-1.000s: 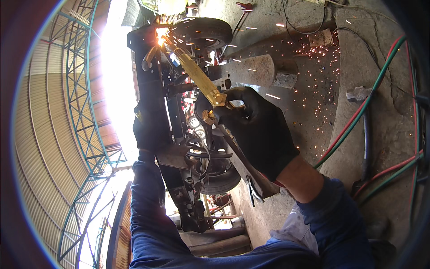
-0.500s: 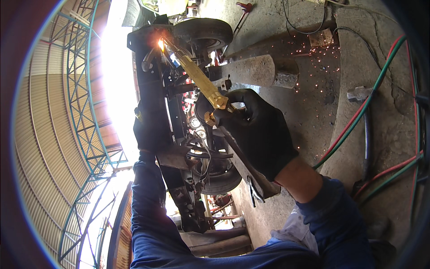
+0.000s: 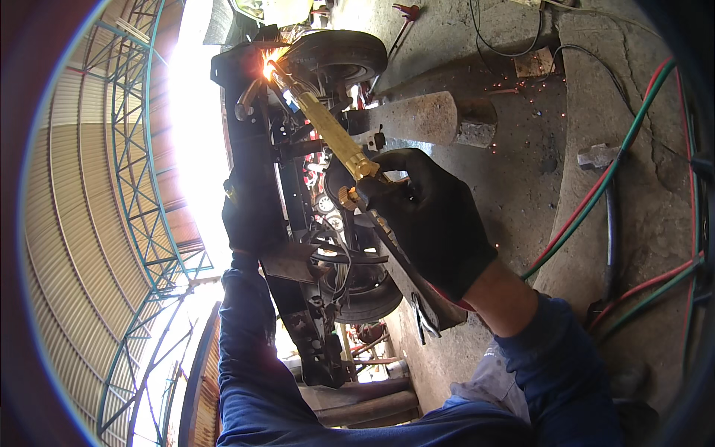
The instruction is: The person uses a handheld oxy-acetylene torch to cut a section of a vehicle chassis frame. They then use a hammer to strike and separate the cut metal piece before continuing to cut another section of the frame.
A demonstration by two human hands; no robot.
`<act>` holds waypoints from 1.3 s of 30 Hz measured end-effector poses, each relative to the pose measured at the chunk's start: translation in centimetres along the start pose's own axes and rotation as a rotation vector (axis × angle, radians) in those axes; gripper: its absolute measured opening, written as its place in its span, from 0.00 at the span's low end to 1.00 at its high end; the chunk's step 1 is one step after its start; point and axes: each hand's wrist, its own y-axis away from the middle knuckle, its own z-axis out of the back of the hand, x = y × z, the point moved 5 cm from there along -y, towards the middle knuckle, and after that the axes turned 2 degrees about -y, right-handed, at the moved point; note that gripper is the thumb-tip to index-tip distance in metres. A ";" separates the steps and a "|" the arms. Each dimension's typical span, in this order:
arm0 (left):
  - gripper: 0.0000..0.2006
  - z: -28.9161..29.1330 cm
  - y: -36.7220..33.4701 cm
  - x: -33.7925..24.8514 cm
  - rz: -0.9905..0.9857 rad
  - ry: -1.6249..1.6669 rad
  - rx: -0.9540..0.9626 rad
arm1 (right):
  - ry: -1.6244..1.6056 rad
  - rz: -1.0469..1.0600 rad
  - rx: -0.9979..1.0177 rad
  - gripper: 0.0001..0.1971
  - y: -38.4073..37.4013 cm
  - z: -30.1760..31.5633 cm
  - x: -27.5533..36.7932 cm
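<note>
My right hand, in a black glove, is closed around a brass cutting torch near its valve knobs. The torch points up and to the left; its tip meets the far part of a black vehicle frame, where an orange glow and a spray of sparks show. My left hand, also black-gloved, rests against the frame nearer to me. Its fingers blend into the dark metal, and a small yellowish bit shows at its edge.
A tyre stands beside the glowing spot, another tyre nearer. A rusty steel beam juts right. Red and green hoses cross the concrete floor by a hammer. Several sparks lie on the floor.
The glow and spark spray at the torch tip have grown brighter and wider. Fewer sparks show on the floor at right. My right hand has shifted very slightly; my left stays put.
</note>
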 end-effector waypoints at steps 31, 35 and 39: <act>0.30 0.1 0.0 -0.5 -0.021 -0.002 0.002 | 0.004 0.001 0.000 0.17 0.1 -0.1 0.3; 0.30 0.1 -0.1 -0.5 -0.024 -0.004 0.004 | -0.009 0.002 -0.002 0.17 0.2 -0.1 0.4; 0.31 0.1 -0.1 -0.6 -0.028 -0.001 0.004 | -0.015 -0.009 -0.013 0.19 0.2 -0.2 0.2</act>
